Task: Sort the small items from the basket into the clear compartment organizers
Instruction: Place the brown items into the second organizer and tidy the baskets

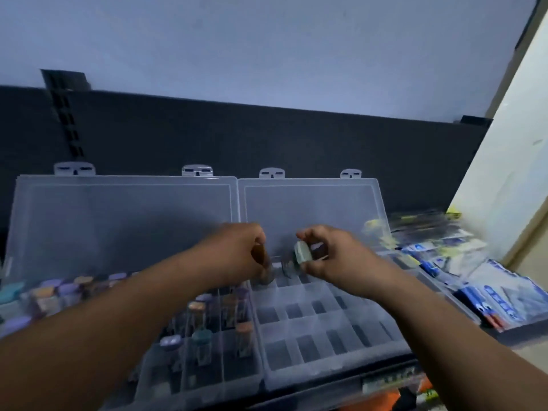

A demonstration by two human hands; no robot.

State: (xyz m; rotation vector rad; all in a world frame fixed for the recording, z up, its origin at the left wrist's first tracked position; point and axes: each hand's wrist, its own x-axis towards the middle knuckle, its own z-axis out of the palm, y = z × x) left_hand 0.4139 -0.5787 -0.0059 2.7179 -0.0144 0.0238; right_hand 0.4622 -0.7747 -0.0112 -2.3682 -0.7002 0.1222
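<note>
Two bare forearms reach in from the bottom edge and meet over the back row of the right organizer (326,372). The right hand (335,259) pinches a small pale-green-capped vial (303,253) between thumb and fingertips, held just above that row. The left hand (234,250) has its fingers curled downward at the organizer's back left corner; blur hides whether it holds anything. The left organizer (207,390) stands touching it, its compartments filled with upright vials (201,336) capped in purple, orange and teal. Both clear lids (118,221) stand open against a dark panel (296,137). Blue printed packets (489,295) lie to the right.
</note>
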